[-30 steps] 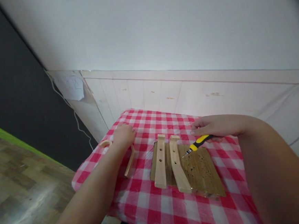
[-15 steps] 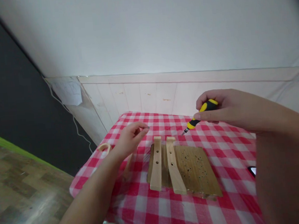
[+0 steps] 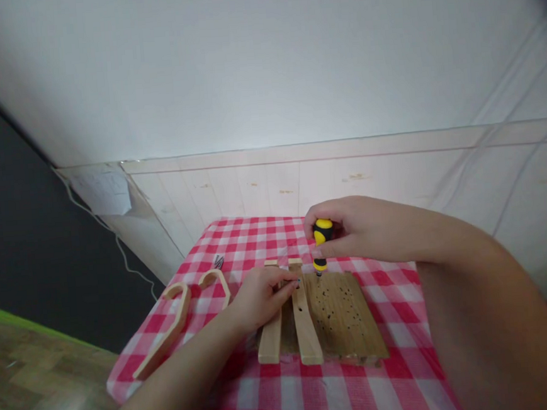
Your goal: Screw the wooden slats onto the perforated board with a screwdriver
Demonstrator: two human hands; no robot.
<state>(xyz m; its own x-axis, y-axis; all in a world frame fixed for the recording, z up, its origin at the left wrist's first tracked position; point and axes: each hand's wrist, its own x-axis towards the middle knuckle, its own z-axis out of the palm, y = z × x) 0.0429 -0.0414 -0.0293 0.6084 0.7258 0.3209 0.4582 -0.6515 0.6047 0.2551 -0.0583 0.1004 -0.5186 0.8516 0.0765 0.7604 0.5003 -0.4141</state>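
Observation:
My right hand [image 3: 341, 228] is wrapped round the yellow and black handle of a screwdriver [image 3: 320, 245], which stands nearly upright with its tip low over the drilled wooden board [image 3: 353, 315]. My left hand [image 3: 264, 294] is closed in a pinch at the upper hole of the right wooden piece [image 3: 307, 338]. Between those fingertips is a small dark bit that looks like a screw; the fingers mostly hide it. The left wooden piece [image 3: 271, 344] lies alongside on the board, partly under my left hand. Both pieces are long and widen toward me.
Two curved wooden hooks [image 3: 180, 313] lie on the left of the red checked tablecloth [image 3: 256, 231]. A small heap of screws [image 3: 218, 261] sits behind them. The panelled wall [image 3: 234, 189] rises directly behind the table. A white cable [image 3: 125, 258] hangs at the left.
My left hand has moved right, onto the right wooden piece's upper hole. My right hand has brought the screwdriver left and down, turning it more upright. The view has shifted, showing the hooks and screws.

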